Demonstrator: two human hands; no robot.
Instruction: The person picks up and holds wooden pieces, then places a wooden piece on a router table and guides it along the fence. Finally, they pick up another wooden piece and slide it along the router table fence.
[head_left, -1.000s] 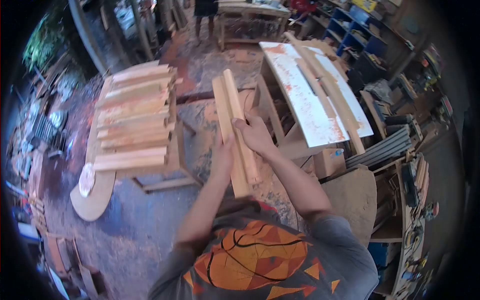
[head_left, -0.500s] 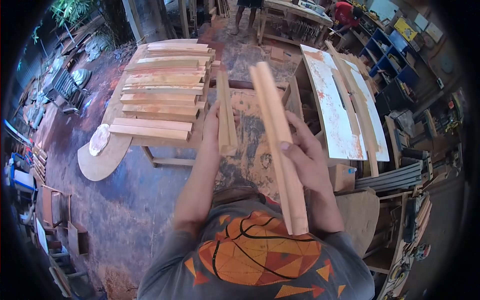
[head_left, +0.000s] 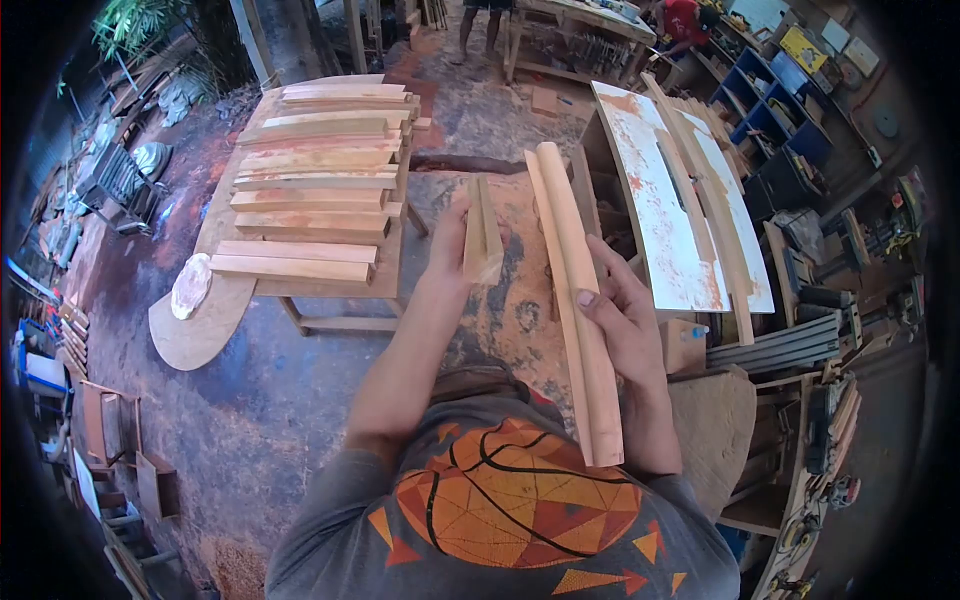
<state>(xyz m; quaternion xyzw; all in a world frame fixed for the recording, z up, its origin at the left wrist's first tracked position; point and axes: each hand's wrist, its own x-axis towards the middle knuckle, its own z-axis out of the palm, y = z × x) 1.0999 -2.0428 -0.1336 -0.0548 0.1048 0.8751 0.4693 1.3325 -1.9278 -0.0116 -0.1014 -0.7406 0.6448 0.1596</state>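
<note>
My left hand (head_left: 452, 240) is closed around a short wooden strip (head_left: 482, 238), tilted so that its near end faces me. In my right hand (head_left: 622, 312) is a longer, lighter wooden moulding (head_left: 578, 300) with a groove along its length; my thumb presses on its face. Its lower end hangs in front of my shirt. The two pieces are apart from each other. To the left, several similar wooden strips (head_left: 315, 200) lie side by side across a wooden table (head_left: 225, 300).
A pale round lump (head_left: 191, 286) sits on the left table's rounded end. At right stands a white-topped table (head_left: 640, 170) with long boards (head_left: 705, 200) on it. A blue shelf (head_left: 770, 100) is behind it. Two people are at the back, one in a red shirt (head_left: 682, 22).
The strip in my left hand has moved right and tipped more end-on towards me. The moulding in my right hand has shifted slightly right and turned, showing its groove more.
</note>
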